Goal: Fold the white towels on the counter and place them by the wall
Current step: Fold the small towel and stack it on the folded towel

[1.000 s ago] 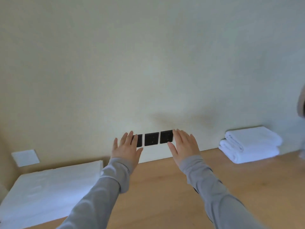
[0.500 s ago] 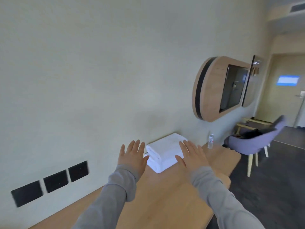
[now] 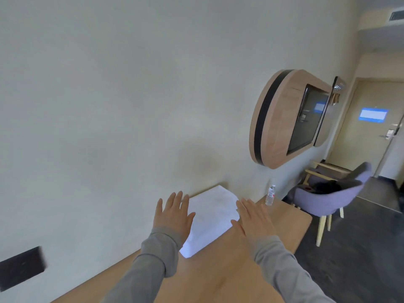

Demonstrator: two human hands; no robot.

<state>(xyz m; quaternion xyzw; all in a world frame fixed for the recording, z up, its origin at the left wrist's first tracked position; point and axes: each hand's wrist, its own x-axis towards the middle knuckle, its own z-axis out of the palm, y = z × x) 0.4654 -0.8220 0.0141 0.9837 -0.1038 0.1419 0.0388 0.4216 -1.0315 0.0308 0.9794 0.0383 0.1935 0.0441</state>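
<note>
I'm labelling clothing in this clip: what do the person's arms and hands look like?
Plain grey long sleeves cover both arms, left sleeve and right sleeve ending in cuffs at the wrists. The left hand and right hand are bare: no gloves, rings or watch.

Both arms were covered by long grey sleeves of plain, soft-looking fabric. The left sleeve (image 3: 150, 263) ended in a loose cuff (image 3: 162, 239) bunched just behind the left hand (image 3: 172, 213). The right sleeve (image 3: 282, 265) ended likewise just behind the right hand (image 3: 253, 217). Both hands were bare. Light creases ran along each forearm.
</note>
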